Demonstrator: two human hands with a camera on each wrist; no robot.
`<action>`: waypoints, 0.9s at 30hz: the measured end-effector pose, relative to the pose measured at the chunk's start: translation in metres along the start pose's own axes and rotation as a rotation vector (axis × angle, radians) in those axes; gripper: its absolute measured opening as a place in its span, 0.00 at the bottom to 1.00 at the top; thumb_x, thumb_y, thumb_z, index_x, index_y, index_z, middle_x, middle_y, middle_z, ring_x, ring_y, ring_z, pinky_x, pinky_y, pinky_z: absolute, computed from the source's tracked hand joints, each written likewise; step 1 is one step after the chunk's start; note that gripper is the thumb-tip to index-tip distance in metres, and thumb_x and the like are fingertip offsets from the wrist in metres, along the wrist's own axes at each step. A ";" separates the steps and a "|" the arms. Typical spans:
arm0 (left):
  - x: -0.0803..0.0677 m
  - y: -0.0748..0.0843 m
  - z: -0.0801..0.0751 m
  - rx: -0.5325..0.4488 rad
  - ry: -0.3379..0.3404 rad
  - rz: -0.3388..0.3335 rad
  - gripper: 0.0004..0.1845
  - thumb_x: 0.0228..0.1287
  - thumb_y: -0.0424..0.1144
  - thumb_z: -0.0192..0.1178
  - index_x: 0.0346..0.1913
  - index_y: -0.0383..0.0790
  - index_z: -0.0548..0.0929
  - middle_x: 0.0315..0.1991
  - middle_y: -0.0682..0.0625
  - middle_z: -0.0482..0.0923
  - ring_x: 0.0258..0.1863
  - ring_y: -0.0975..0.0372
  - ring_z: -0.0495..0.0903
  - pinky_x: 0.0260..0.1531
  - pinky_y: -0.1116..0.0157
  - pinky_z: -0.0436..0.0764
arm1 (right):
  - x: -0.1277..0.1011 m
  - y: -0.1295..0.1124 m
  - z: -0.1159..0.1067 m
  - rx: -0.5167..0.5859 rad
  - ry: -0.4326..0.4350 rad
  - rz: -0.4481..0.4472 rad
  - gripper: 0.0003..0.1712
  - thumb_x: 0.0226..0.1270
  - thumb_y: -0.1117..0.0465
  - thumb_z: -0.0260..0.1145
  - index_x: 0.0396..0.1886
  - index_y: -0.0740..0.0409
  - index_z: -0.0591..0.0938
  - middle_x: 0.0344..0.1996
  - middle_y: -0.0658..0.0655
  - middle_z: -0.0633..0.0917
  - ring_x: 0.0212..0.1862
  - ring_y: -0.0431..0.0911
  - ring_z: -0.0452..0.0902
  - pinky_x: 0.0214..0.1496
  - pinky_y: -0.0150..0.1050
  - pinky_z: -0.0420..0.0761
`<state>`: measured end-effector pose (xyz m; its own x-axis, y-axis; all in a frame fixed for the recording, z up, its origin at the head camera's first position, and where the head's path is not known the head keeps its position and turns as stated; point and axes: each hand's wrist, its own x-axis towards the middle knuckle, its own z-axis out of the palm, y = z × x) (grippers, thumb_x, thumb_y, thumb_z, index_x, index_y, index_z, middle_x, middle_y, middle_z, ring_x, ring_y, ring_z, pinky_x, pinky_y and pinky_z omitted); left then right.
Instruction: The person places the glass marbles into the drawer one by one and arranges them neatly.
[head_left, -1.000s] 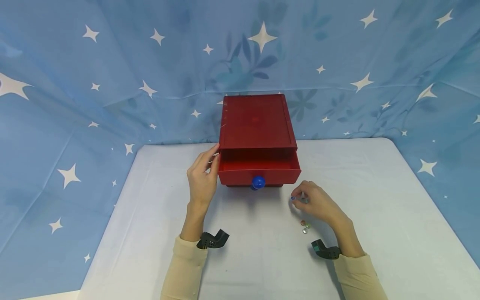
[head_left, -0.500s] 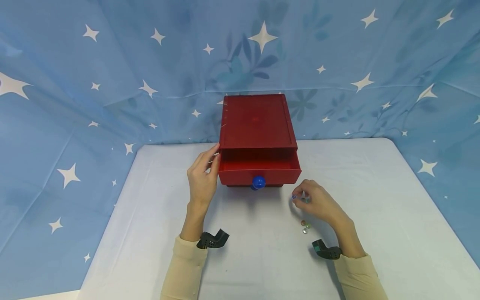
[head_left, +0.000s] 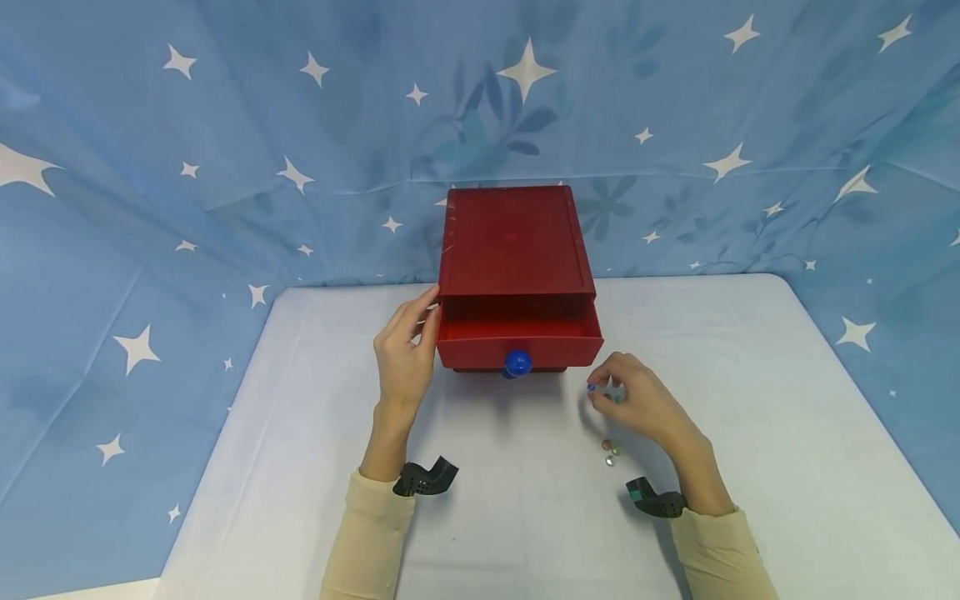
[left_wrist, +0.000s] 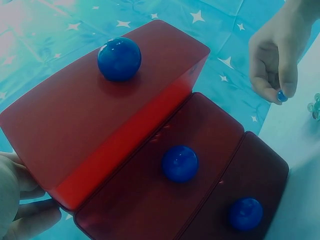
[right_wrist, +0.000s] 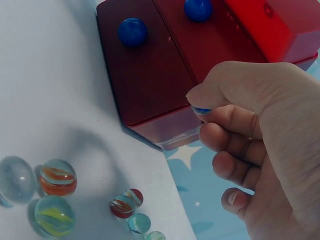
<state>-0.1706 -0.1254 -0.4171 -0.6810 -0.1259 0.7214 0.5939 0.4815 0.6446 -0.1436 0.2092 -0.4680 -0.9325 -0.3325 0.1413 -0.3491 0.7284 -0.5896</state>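
A red three-drawer cabinet [head_left: 513, 242] stands at the back of the table, its top drawer [head_left: 480, 352] pulled out. Each drawer front bears a round blue knob, such as the top one [left_wrist: 119, 59]. My left hand [head_left: 403, 358] rests on the cabinet's left side, fingers extended, beside the pulled-out drawer. To the right of the cabinet's front, my right hand [head_left: 637, 402] pinches a small blue marble [right_wrist: 201, 110] between thumb and index finger, above the table. Most of that marble is covered by the fingertips. The visible part of the drawer's inside is bare red.
Near the right hand lie a clear marble [right_wrist: 18, 180], an orange-swirled marble [right_wrist: 58, 178] and a yellow-green marble [right_wrist: 54, 216]. A second cluster holds several more, including a red-swirled marble [right_wrist: 122, 207] and a teal marble [right_wrist: 139, 223]. A blue star-patterned cloth [head_left: 315, 150] hangs behind the table.
My right hand, with the blue marble, has shifted slightly up and to the right in the head view. The left hand and the drawer have stayed put.
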 end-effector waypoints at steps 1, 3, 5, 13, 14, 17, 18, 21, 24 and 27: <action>0.000 0.000 0.000 0.001 -0.001 0.000 0.17 0.70 0.32 0.61 0.60 0.38 0.84 0.49 0.42 0.87 0.43 0.53 0.89 0.40 0.59 0.89 | 0.000 0.000 -0.001 -0.001 0.006 -0.006 0.07 0.59 0.62 0.72 0.37 0.50 0.83 0.34 0.47 0.82 0.40 0.45 0.74 0.41 0.44 0.81; 0.000 0.000 -0.001 0.004 -0.003 -0.001 0.17 0.70 0.32 0.61 0.60 0.39 0.83 0.49 0.42 0.87 0.43 0.53 0.89 0.41 0.59 0.89 | -0.001 -0.001 -0.002 -0.005 0.017 -0.014 0.07 0.59 0.62 0.72 0.37 0.50 0.83 0.34 0.47 0.82 0.40 0.44 0.73 0.41 0.42 0.80; 0.000 0.000 -0.001 0.007 -0.004 -0.002 0.17 0.70 0.32 0.61 0.60 0.39 0.83 0.50 0.42 0.87 0.43 0.54 0.89 0.41 0.60 0.89 | -0.001 -0.001 -0.003 -0.010 0.026 -0.017 0.08 0.59 0.62 0.72 0.38 0.50 0.84 0.34 0.47 0.81 0.39 0.43 0.73 0.40 0.41 0.80; 0.000 -0.001 0.000 0.003 -0.001 -0.003 0.17 0.70 0.32 0.61 0.60 0.38 0.83 0.50 0.42 0.87 0.43 0.54 0.89 0.41 0.60 0.89 | -0.002 -0.002 -0.006 -0.020 0.056 -0.020 0.08 0.59 0.63 0.72 0.38 0.50 0.84 0.33 0.48 0.80 0.39 0.43 0.72 0.41 0.43 0.80; 0.000 -0.001 0.000 0.002 -0.001 -0.002 0.17 0.70 0.32 0.61 0.60 0.38 0.84 0.50 0.42 0.87 0.43 0.54 0.89 0.41 0.59 0.89 | -0.002 -0.002 -0.007 -0.023 0.061 -0.022 0.09 0.58 0.63 0.72 0.38 0.50 0.84 0.32 0.48 0.80 0.39 0.43 0.72 0.41 0.42 0.80; 0.000 -0.002 0.000 -0.002 -0.001 -0.002 0.17 0.70 0.32 0.61 0.59 0.37 0.84 0.50 0.42 0.87 0.43 0.53 0.89 0.41 0.58 0.89 | -0.003 -0.002 -0.008 -0.025 0.081 -0.029 0.09 0.58 0.64 0.72 0.38 0.50 0.84 0.32 0.48 0.80 0.39 0.42 0.72 0.40 0.38 0.79; 0.000 -0.002 0.000 -0.003 -0.002 -0.003 0.17 0.70 0.32 0.61 0.60 0.38 0.83 0.50 0.42 0.87 0.43 0.53 0.89 0.41 0.58 0.89 | -0.003 -0.002 -0.008 -0.026 0.089 -0.032 0.09 0.58 0.64 0.72 0.38 0.50 0.84 0.32 0.48 0.80 0.39 0.41 0.72 0.40 0.37 0.79; 0.000 -0.003 0.000 -0.003 -0.005 -0.004 0.17 0.70 0.32 0.61 0.60 0.38 0.83 0.50 0.42 0.87 0.43 0.54 0.89 0.41 0.59 0.89 | -0.003 -0.002 -0.009 -0.022 0.112 -0.045 0.10 0.57 0.65 0.72 0.37 0.50 0.83 0.32 0.47 0.80 0.39 0.40 0.71 0.39 0.36 0.78; 0.000 -0.003 0.000 0.000 -0.006 -0.003 0.17 0.70 0.32 0.61 0.60 0.39 0.83 0.50 0.43 0.87 0.43 0.54 0.89 0.41 0.59 0.89 | -0.004 -0.002 -0.010 -0.016 0.133 -0.068 0.11 0.56 0.66 0.72 0.37 0.50 0.83 0.33 0.47 0.80 0.39 0.39 0.72 0.39 0.37 0.79; 0.000 -0.002 0.000 0.003 -0.005 -0.001 0.17 0.70 0.32 0.61 0.60 0.39 0.83 0.50 0.42 0.87 0.43 0.54 0.89 0.41 0.60 0.89 | -0.005 -0.002 -0.011 -0.004 0.159 -0.102 0.11 0.55 0.67 0.73 0.37 0.50 0.83 0.32 0.47 0.80 0.38 0.41 0.73 0.38 0.40 0.79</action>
<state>-0.1719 -0.1266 -0.4189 -0.6836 -0.1222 0.7195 0.5921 0.4835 0.6447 -0.1396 0.2157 -0.4585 -0.8951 -0.3059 0.3243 -0.4425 0.6985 -0.5624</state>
